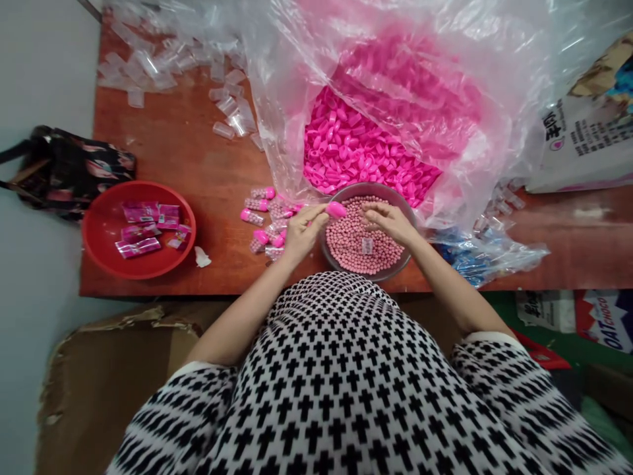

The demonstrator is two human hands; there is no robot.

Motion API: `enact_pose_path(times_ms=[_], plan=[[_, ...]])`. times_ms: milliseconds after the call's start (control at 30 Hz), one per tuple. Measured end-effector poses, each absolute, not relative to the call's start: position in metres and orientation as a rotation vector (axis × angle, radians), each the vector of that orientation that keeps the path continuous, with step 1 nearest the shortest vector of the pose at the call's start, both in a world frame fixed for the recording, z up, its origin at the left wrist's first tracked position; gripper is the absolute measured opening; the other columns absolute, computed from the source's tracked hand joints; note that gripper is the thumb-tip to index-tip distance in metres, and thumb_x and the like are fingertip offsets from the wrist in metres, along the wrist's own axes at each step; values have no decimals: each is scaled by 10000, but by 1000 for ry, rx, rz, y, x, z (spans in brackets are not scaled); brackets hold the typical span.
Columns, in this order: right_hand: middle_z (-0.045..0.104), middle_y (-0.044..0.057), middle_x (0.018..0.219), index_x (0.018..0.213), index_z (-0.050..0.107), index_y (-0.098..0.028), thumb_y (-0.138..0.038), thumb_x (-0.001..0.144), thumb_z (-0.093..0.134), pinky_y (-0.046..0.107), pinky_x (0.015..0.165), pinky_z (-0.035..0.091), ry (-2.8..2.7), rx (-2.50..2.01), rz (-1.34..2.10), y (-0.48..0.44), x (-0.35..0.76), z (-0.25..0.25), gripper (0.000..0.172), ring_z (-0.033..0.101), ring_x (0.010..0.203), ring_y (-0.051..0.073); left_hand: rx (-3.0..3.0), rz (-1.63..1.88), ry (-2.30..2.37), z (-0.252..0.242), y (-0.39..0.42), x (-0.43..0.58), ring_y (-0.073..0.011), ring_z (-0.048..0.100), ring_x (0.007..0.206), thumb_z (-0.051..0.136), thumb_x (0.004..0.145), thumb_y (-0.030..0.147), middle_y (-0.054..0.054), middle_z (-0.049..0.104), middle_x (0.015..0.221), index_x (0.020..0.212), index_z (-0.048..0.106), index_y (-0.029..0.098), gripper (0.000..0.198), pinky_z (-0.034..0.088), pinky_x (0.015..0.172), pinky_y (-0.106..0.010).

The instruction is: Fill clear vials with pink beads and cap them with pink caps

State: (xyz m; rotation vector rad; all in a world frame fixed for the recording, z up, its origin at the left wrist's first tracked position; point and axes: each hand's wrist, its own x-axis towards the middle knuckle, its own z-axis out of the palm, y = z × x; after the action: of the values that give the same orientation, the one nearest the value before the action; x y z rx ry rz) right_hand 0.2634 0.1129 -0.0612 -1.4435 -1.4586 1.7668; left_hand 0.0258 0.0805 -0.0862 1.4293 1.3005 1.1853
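Note:
My left hand [305,231] pinches a bright pink plastic cap [337,210] over the left side of a grey bowl [324,247]. Small round pink candy-like beads [353,241] fill the bowl, and a small clear tube [366,246] lies on top of them. Above the bowl's right side is my right hand [390,223], its fingers stretched out and nothing visible in them. Left of my left hand, several clear tubes with pink caps [254,218] lie in a loose group, holding pale beads. Behind the bowl, a large clear plastic bag [277,112] holds a heap of pink caps [346,145].
A red bowl [93,241] with pink packets stands at the left, beside a dark floral bag [74,168]. Loose clear tubes [232,112] lie at the back left of the wooden table [163,148]. On the right are blue items in plastic [475,254] and a printed white sack [583,145].

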Motion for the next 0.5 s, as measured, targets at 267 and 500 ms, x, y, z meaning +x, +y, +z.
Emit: enact_pose_path(times_ms=[267, 500], plan=[[657, 235, 1023, 1021, 620, -70, -527, 817, 560, 362, 801, 456, -2472, -2376, 841, 69, 264, -102, 504, 629, 972, 301, 1622, 1098, 1655, -117, 61, -24, -216, 599, 1033, 629, 809, 355, -84, 695, 1051, 1025, 687, 156, 299, 431, 986, -444], [687, 98, 966, 994, 615, -166, -410, 834, 586, 314, 790, 460, -2263, -1982, 1050, 59, 275, -130, 294, 635, 898, 209, 1717, 818, 1307, -109, 54, 49, -179, 618, 1006, 554, 858, 306, -69, 672, 1088, 1070, 648, 174, 267, 483, 927, -349]])
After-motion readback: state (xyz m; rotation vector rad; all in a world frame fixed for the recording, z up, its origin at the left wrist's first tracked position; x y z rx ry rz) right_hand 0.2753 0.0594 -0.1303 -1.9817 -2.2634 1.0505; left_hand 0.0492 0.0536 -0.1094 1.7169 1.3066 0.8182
